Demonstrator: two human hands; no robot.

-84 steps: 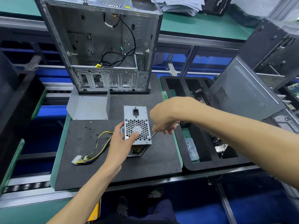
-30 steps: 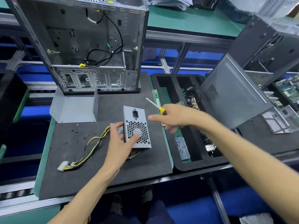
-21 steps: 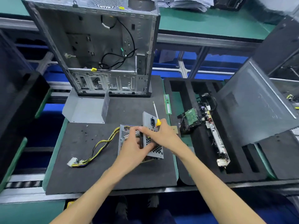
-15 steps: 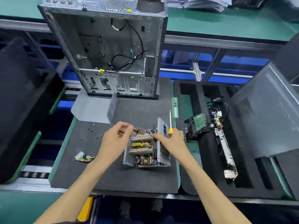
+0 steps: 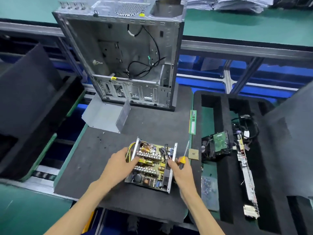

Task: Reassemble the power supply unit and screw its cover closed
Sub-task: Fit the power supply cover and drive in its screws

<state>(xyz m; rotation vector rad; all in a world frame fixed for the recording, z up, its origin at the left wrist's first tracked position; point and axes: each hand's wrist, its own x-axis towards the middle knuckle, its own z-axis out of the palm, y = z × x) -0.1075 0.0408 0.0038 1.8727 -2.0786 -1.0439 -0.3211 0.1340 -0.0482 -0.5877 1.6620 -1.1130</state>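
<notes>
While open, power supply unit point(image 5: 151, 164) bares circuitry.

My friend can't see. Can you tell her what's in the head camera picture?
Two hands hold an open metal power supply box with its circuit board showing, flat on a dark grey foam mat. The right hand also grips a yellow-handled screwdriver; the left hand holds the box's left side. An empty grey computer case stands behind.

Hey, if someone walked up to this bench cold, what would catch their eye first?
The open power supply unit at the mat's centre, its circuit board bare, left hand and right hand on its sides. The right also holds a yellow-handled screwdriver. Behind stands a gutted computer case.
</notes>
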